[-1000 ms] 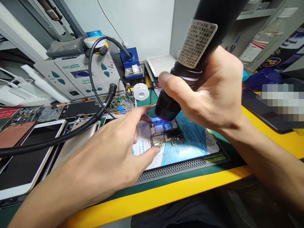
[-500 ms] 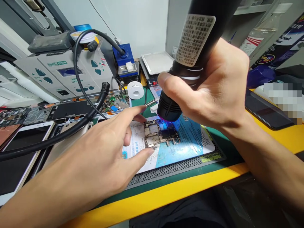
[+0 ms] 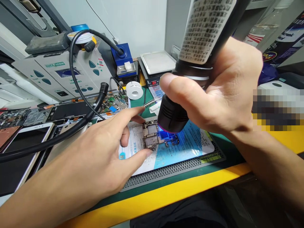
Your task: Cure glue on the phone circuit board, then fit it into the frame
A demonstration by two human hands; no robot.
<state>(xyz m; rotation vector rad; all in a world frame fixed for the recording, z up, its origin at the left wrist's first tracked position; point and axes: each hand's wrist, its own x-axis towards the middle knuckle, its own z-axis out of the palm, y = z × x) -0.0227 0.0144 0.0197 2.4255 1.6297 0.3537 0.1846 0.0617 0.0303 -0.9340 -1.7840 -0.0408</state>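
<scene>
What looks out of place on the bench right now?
The thick black hose lies draped across the white-framed phone at the bench's left, instead of hanging clear of the loose devices. The circuit board under the black lamp shows no obvious damage, though the lamp and right hand hide part of it.

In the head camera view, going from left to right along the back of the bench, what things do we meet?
Grey Quick rework station → blue soldering-iron stand → flat white-topped heating plate → clear bottle with a red-striped label.
</scene>
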